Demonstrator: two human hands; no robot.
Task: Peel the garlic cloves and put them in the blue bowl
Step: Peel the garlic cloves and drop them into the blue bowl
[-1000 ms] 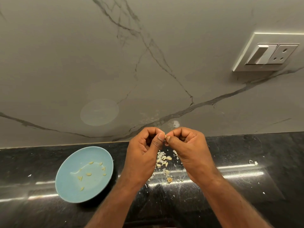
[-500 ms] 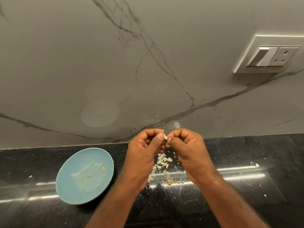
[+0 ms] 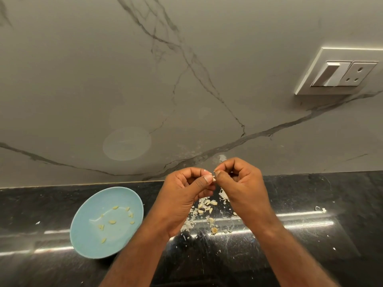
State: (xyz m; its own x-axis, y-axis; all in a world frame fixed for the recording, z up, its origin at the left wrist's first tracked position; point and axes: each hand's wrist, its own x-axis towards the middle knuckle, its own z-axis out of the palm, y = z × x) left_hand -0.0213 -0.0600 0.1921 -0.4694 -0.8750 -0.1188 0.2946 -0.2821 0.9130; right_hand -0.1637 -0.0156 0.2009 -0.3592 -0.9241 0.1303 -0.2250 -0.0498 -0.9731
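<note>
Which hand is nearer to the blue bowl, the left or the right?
Left. The left hand is just to the right of the bowl; the right hand is farther right, beyond the left one. Both pinch one clove.

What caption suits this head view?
Left hand and right hand pinch a garlic clove above peels; peeled cloves in blue bowl.
</note>
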